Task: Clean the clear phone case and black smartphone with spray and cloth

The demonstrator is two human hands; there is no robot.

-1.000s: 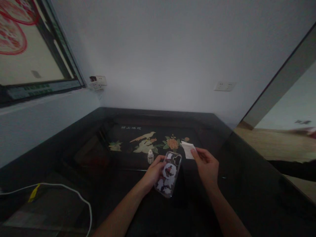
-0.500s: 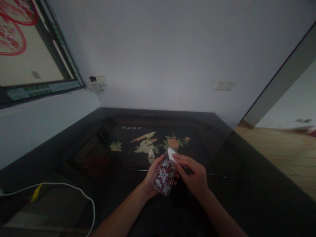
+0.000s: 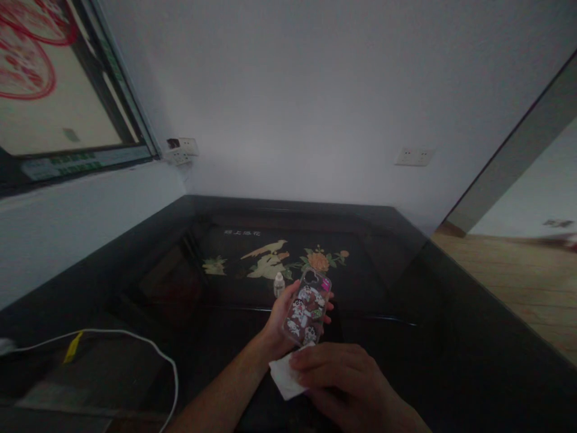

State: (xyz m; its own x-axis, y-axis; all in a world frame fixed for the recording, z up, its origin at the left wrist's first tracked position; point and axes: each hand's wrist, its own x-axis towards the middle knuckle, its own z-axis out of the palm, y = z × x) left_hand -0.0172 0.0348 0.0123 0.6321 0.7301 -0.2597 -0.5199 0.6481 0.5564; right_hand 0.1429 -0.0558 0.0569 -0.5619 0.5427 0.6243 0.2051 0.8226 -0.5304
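A clear phone case (image 3: 308, 310) with cartoon figures printed on it rests tilted in my left hand (image 3: 280, 322), whose fingers wrap round its far side. Between the fingers of my right hand (image 3: 345, 382) is a white tissue (image 3: 286, 376), just below the case's near end; whether the tissue touches the case I cannot tell. A small white bottle (image 3: 279, 284) stands upright on the black table, just beyond my left thumb.
The glossy black table (image 3: 392, 264) carries an inlaid bird-and-flower picture (image 3: 318, 260). A white cable (image 3: 153, 346) with a yellow tag (image 3: 73, 347) curves along the left. Wall sockets (image 3: 415, 157) sit behind, and a window (image 3: 58, 90) is at upper left.
My right hand has come down from the case's far end towards me with the tissue, uncovering the camera cutout and a pink print. The left hand keeps the case in nearly the same place.
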